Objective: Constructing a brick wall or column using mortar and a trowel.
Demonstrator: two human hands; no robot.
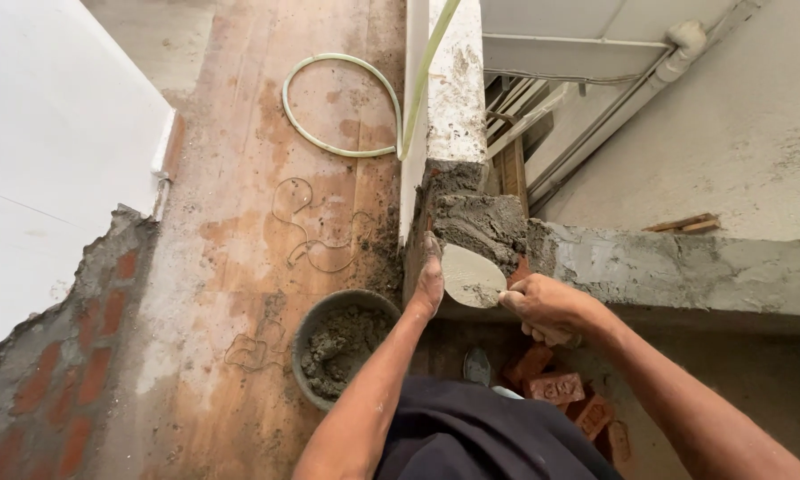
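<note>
1. The right hand (546,307) has its fingers curled tight round the handle of a trowel (471,276). The blade lies flat with a small dab of grey mortar near its tip.
2. The trowel sits right up against the wet mortar patch (482,227) at the corner where the white wall end (455,98) meets the grey ledge (684,267).
3. The left hand (430,280) holds nothing, fingers together and straight, pressed flat on the wall's edge just beside the blade.
4. Down on the reddish floor (240,204) there's a round bucket (339,347) of mortar, close to the left forearm.
5. Loose red bricks (555,388) lie below the ledge, and a pale green hose (342,107) loops further off.
</note>
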